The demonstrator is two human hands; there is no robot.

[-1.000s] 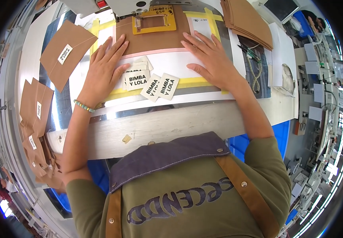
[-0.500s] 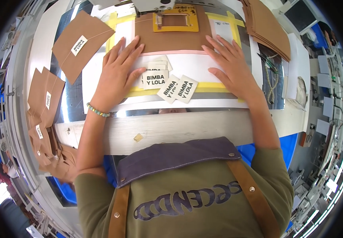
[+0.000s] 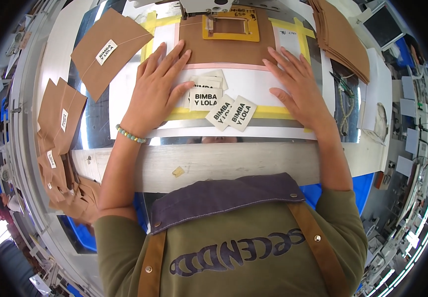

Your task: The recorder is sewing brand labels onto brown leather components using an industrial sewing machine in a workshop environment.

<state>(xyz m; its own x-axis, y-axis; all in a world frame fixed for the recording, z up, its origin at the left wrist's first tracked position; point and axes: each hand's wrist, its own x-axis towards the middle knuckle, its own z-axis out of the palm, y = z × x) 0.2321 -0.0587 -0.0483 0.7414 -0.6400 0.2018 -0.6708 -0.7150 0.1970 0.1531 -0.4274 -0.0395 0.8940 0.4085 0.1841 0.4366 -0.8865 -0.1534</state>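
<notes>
A brown fabric panel (image 3: 224, 53) lies flat under a yellow frame (image 3: 254, 32) with a rectangular opening, beneath a sewing machine head (image 3: 206, 6). My left hand (image 3: 155, 91) is palm down, fingers spread, with its fingertips at the panel's near left corner. At the near right corner rest the fingertips of my right hand (image 3: 297, 84), also flat and spread. Neither hand holds anything. Between them, several pale square labels with dark lettering (image 3: 206, 99) lie in a loose overlapping pile on a white sheet (image 3: 253, 84), the left thumb close to their edge.
Brown panels with sewn-on labels (image 3: 87, 64) lie at the left, more hanging off the table edge (image 3: 58, 116). A stack of brown panels (image 3: 342, 44) sits at the back right. Nearby are thread snips (image 3: 341, 84) and a white box (image 3: 376, 116). Yellow tape (image 3: 181, 114) borders the sheet.
The whole view has shifted slightly, so everything sits a little further right in the picture. Both hands keep their places at the panel's near corners; the labels lie as before.
</notes>
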